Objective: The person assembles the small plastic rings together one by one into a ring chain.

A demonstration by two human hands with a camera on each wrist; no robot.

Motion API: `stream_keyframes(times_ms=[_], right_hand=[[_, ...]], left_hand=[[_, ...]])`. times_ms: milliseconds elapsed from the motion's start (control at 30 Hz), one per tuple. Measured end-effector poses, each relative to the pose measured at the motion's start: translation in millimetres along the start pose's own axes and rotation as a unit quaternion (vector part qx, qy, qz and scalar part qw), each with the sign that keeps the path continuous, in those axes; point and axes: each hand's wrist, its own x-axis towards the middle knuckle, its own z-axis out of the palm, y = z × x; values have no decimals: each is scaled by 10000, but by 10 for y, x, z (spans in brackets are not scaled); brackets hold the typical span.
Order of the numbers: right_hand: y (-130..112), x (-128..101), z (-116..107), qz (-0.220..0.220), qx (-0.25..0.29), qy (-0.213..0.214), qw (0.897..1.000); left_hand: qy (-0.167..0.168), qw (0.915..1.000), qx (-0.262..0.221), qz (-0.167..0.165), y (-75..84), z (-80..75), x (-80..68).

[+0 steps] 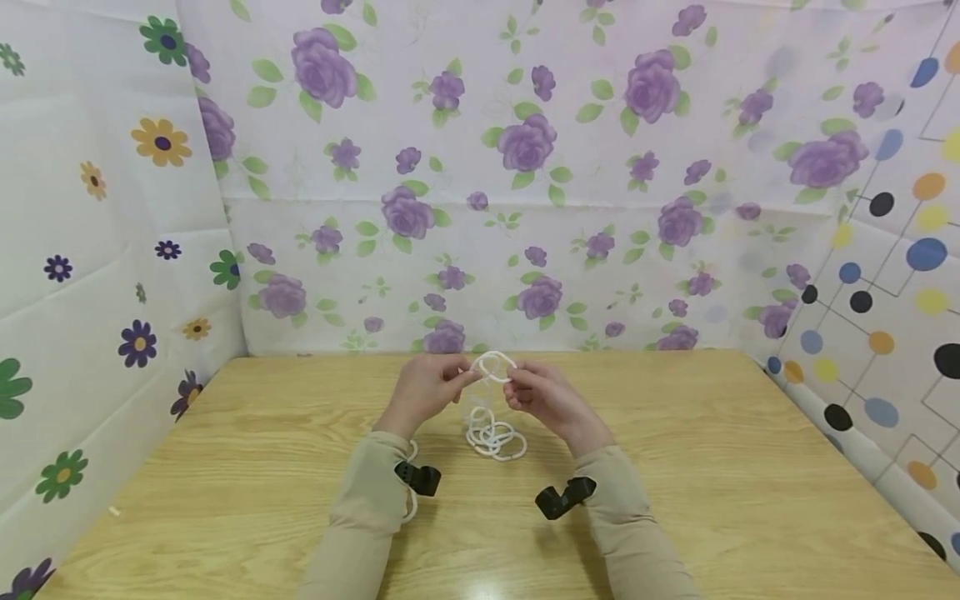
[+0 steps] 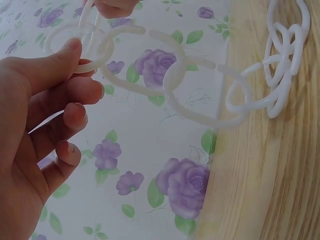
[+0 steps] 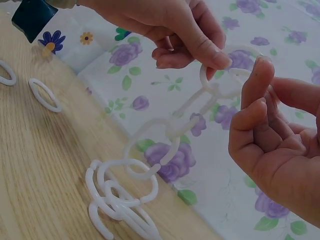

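A chain of white plastic rings (image 1: 491, 400) hangs from both hands down to a small heap of links (image 1: 495, 439) on the wooden table (image 1: 712, 467). My left hand (image 1: 463, 377) pinches the top ring (image 1: 493, 365) between thumb and forefinger; the left wrist view shows that hand (image 2: 75, 62) on the ring (image 2: 67, 47), with the chain (image 2: 200, 115) running off to the heap (image 2: 285, 55). My right hand (image 1: 516, 385) holds the same end from the other side. In the right wrist view its fingertips (image 3: 260, 67) touch the top ring (image 3: 222, 85) opposite the left hand (image 3: 180, 30).
Two loose white rings (image 3: 45, 94) lie on the table by my left forearm, also seen from the head as rings (image 1: 410, 454). Floral cloth walls (image 1: 525, 167) close the table at the back and sides. Black wrist camera mounts (image 1: 564, 497) sit on both sleeves.
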Motion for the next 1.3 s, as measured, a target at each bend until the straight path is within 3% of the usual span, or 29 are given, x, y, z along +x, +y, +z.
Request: stream_keyframes(times_ms=[267,833,1067,1300], right_hand=[[-60,-32,-6,-75,-153,193,9997],[-57,-50,-11,-124,-346,13,9993],[-63,-47,-38,-168,-492,-291,9982],[-53,-46,-65,-191,-533,-171,9982]], left_hand=[[-215,9996,-168,-109,-3,10,11],[-1416,9867,-500,-616,10,-6,-19],[-1601,9823,-612,-758,-2,-2,-5],[-1769,9792,-707,-701,-20,1,-14]])
